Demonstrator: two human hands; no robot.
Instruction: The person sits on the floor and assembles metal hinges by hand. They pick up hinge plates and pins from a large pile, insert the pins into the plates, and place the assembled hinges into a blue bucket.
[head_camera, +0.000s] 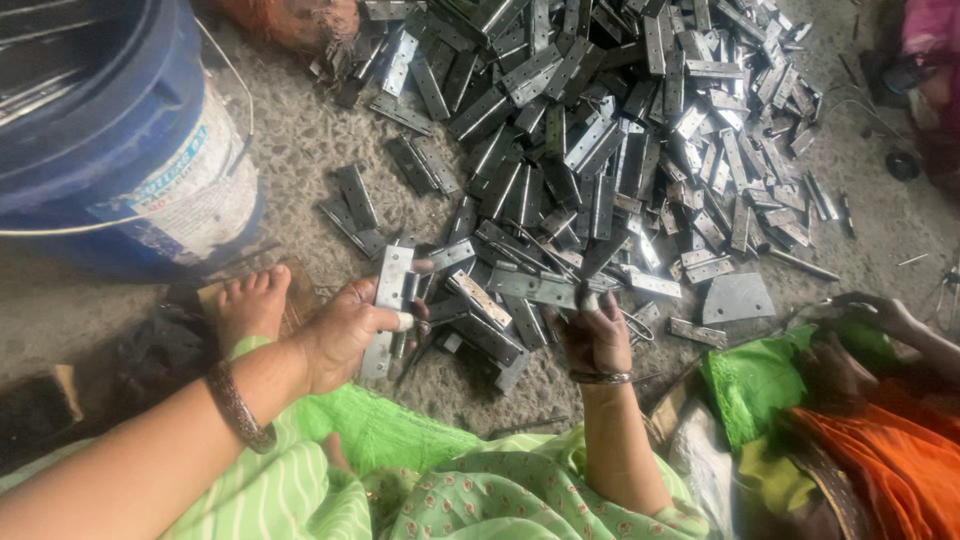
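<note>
Rough concrete floor (300, 150), a big heap of grey metal hinges (620, 130) spread across it; blue bucket (110, 120) at upper left. Left hand (345, 330) clenched around a folded hinge leaf (388, 300), held upright at the heap's near edge. Right hand (597, 335) grips a thin wire pin (590, 290) among the hinges. Bare foot (250, 300) beside the bucket.

Hinges (600, 150): bare metal, dull-glossy grey. Bucket (120, 140): smooth blue plastic. Floor (300, 140): rough, matt concrete. Bangle (238, 408): metal.
</note>
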